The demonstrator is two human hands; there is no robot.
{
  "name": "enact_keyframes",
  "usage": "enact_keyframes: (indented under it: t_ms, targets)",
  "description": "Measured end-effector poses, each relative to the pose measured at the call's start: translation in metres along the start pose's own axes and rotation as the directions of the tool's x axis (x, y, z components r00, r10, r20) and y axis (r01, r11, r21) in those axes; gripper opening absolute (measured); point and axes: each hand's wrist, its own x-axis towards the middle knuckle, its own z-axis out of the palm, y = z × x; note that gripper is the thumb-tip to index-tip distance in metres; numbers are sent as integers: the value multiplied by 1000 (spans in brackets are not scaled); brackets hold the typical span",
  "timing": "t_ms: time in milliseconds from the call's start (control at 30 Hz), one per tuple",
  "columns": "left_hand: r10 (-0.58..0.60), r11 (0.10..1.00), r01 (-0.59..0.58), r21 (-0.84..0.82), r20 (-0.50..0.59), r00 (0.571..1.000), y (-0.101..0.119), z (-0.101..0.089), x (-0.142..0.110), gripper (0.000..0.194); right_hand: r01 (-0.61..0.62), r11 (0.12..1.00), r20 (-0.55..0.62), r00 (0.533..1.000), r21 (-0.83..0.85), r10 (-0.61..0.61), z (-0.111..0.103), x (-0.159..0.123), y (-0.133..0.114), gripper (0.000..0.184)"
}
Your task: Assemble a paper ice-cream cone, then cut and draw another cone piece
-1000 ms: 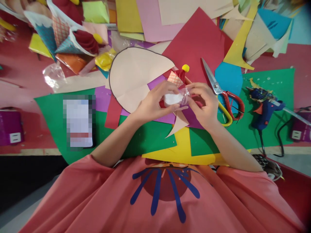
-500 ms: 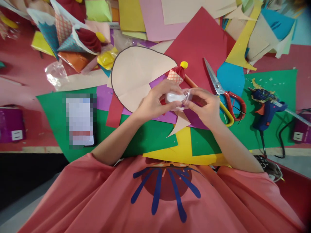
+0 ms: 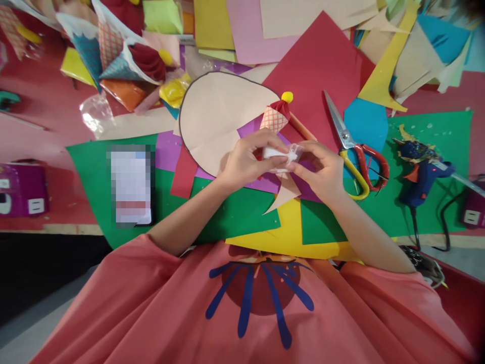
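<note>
Centrally, a small white packet in clear plastic (image 3: 273,152) is held above purple paper (image 3: 270,184), pinched by the thumb and fingers of the left hand (image 3: 246,159), its crinkled end gripped by fingertips of the right hand (image 3: 326,172). Just beyond, a small orange-checked cone with red top and yellow ball (image 3: 274,119) crowds them; metal scissors with red and yellow handles (image 3: 345,138) lie near the right hand, a blue glue gun (image 3: 421,186) farther right.

we cannot read the phone (image 3: 131,184), its screen blurred into blocks; fingers of the left hand (image 3: 246,159) and right hand (image 3: 322,169) hide parts of the white packet (image 3: 274,153), so we cannot tell what fills it; our view's left edge cuts off a purple box (image 3: 22,192), its right edge a glue stick (image 3: 468,183)
</note>
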Motion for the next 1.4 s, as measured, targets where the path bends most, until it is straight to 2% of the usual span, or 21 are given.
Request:
enact_keyframes:
  t_ms: [133,267,433,567,833,1000,1233,1400]
  targets:
    - [-6,999,7,-50,29,1000,2,0,1,21,0,1000,-22,1000,4,0,0,0,2,26]
    - [-108,991,107,-86,-13,994,3,-1,1,29,90,995,-27,995,-38,-91,-2,1,2,24]
    - [-222,925,250,-285,127,967,0,1,-1,22,165,978,-1,986,-130,-167,-4,0,2,24]
    - [-251,868,298,-398,165,954,2,2,-1,21,180,975,14,984,-129,-180,-3,0,1,24]
    - [-236,901,274,-337,150,960,8,4,-2,24,207,967,36,978,-151,-204,-1,-1,-4,21]
    - [-225,919,259,-298,144,964,6,4,-3,32,229,959,40,973,-167,-225,-1,-2,-4,19]
    - [-228,912,266,-313,154,961,3,3,-1,29,321,932,41,947,-167,-319,0,0,0,15]
    - [-225,914,262,-309,150,963,2,1,0,24,282,937,68,959,-206,-274,-5,3,2,12]
